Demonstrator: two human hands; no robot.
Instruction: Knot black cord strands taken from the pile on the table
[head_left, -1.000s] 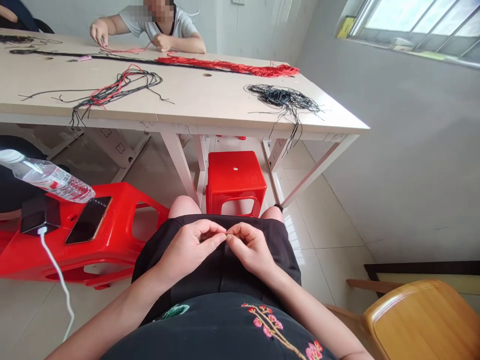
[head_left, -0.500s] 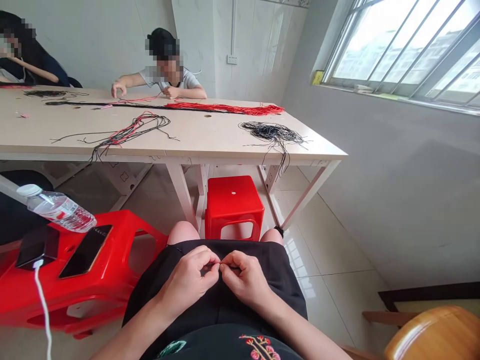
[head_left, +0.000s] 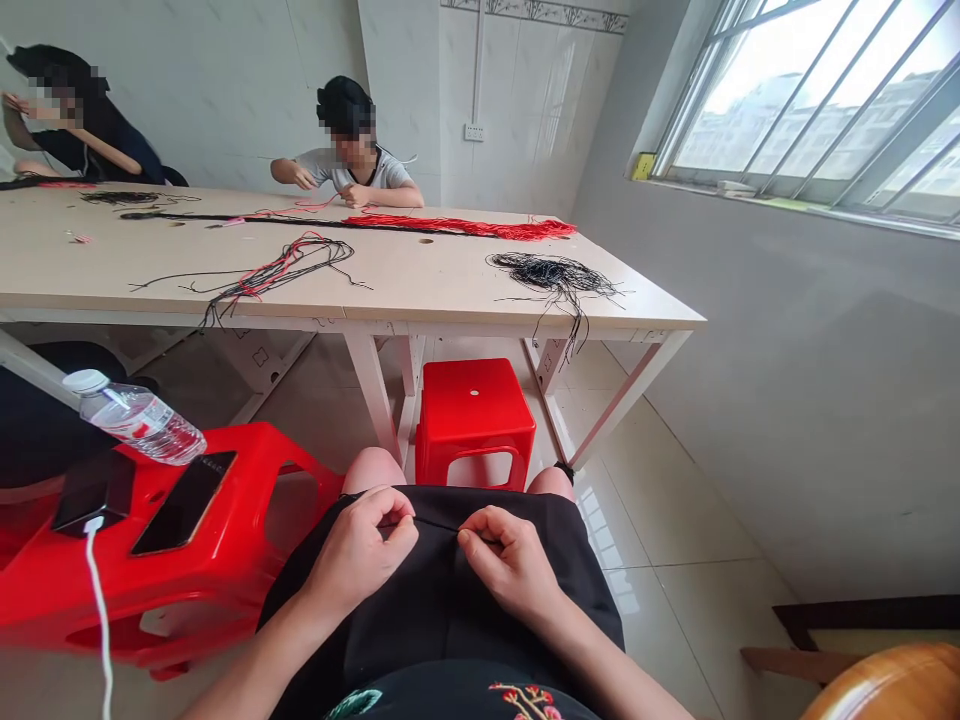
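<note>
Holding a thin dark cord (head_left: 435, 525) across our lap, we grip it in the curled fingers of our left hand (head_left: 358, 555) and between the thumb and forefinger of our right hand (head_left: 510, 565), both just above a black skirt (head_left: 450, 610). Keeping the strand taut between closely set fingertips makes it easier to follow and limits slack. Dark against dark, the cord is hard to make out, and its ends vanish into our fingers, so we cannot tell where it stops. Beside us, a red plastic stool (head_left: 187, 590) bears a smartphone (head_left: 184, 503) and a water bottle (head_left: 139, 420). Ahead, a black cord tangle (head_left: 555, 280) and red cords (head_left: 465, 228) lie on a long table (head_left: 420, 280). Our floral embroidered top (head_left: 529, 702) is cut off by the lower frame edge.
</note>
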